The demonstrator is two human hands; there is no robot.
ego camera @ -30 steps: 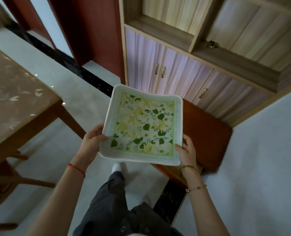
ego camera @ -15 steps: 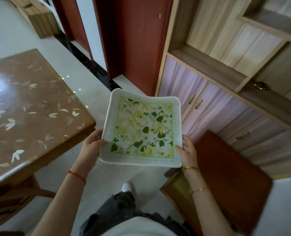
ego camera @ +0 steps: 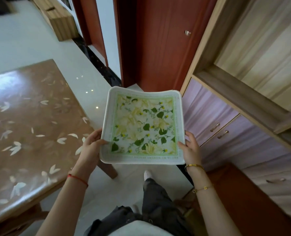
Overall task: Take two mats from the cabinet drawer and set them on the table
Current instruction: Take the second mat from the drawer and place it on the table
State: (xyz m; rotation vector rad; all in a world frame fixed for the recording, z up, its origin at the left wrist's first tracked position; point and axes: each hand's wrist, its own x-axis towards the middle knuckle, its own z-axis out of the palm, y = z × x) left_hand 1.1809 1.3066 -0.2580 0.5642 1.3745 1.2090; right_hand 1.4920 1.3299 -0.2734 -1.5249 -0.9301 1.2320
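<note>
Trousers [ego camera: 156, 201] in dark grey and a white shoe [ego camera: 147, 174] sit at the bottom of the view, over a pale glossy floor [ego camera: 39, 40]. Both forearms reach forward from there, a red string [ego camera: 77, 178] round the left wrist and gold bracelets [ego camera: 194, 166] on the right.

The left hand [ego camera: 90, 147] grasps the left edge of a square mat [ego camera: 143, 126], thumb on top and fingers underneath. The right hand [ego camera: 190, 149] grips the right edge near the front corner in the same way. The mat is white-rimmed with green leaves and yellow flowers, held up in the air, roughly level, with its far edge sagging a little. Whether a second mat lies under it I cannot tell.

Just left of the mat stands the table [ego camera: 30, 125], brown and shiny with a pale leaf pattern; the mat is not on it. To the right is the cabinet [ego camera: 226, 120], its lilac doors shut, with small metal handles [ego camera: 215, 127] and open wooden shelves above. A reddish-brown panel [ego camera: 243, 201] lies low at the right. Beyond the mat is a red door [ego camera: 158, 48] with a small knob [ego camera: 187, 32].
</note>
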